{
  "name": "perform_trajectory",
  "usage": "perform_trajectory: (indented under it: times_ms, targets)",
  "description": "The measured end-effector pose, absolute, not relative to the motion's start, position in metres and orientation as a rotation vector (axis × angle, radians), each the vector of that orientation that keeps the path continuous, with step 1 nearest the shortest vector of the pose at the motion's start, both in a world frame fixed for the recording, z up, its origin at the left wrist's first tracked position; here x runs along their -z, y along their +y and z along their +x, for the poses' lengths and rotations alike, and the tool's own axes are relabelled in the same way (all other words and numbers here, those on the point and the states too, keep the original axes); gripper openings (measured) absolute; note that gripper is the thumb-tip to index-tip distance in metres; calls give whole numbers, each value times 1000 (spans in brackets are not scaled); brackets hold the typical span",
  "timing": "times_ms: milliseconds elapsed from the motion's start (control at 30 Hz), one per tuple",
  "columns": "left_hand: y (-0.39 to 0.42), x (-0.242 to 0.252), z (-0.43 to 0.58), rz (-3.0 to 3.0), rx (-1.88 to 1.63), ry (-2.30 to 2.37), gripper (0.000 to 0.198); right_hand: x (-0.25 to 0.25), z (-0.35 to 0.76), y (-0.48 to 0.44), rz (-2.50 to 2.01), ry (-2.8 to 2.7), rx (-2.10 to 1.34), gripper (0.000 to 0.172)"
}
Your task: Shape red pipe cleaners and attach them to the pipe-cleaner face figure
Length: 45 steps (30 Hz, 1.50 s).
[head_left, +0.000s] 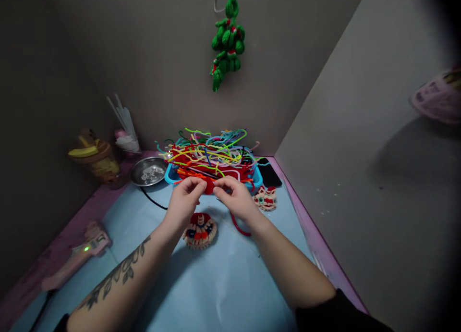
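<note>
A small flat red piece [209, 186] is pinched between my two hands above the table; its exact kind is hard to make out. My left hand [185, 196] has thumb and forefinger closed on its left edge. On the other side my right hand [236, 197] closes its fingertips at the right edge. Below them lies a round figure of pipe cleaners [200, 232], beige and red with dark blue spots. A dark red pipe cleaner [238, 226] curves out under my right hand. Right of that hand rests a second beige and red figure [265, 199].
Behind my hands a blue tray [257, 177] overflows with coloured pipe cleaners [212, 154]. A metal bowl [148, 172] holds small pale bits. At left lies a pink glue gun [86, 250] with a green light. A black phone [270, 172] lies right. Green figures [228, 41] hang on the wall.
</note>
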<state>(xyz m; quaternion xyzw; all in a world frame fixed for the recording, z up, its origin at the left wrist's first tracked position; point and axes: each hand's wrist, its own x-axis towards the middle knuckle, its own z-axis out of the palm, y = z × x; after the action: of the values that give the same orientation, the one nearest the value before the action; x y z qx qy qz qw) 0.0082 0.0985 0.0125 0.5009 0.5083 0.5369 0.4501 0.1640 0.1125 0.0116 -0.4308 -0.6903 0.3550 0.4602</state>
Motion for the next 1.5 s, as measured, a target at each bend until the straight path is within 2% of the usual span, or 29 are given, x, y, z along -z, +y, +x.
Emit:
perform_trajectory:
  times_ms: [267, 500, 700, 933, 1100, 1500]
  targets:
    - [99, -19, 5, 1383, -1219, 1210, 33, -12, 161, 108, -1091, -1742, -847, 18]
    - [99, -30, -5, 1762, -1121, 1363, 24, -17, 159, 105, -1105, -1855, -795, 17]
    - [94, -21, 4, 1893, -1254, 1471, 22, -13, 155, 106, -1109, -1811, -854, 18]
    - [96, -16, 6, 1727, -1298, 1482, 23, -11, 154, 107, -1074, -1787, -877, 18]
    - [100, -15, 5, 1636, -1259, 1406, 24, -5, 152, 109, -1123, -1811, -836, 27]
    - [101, -10, 3, 1919, -1294, 1426, 20, -1, 152, 109, -1131, -1814, -864, 28]
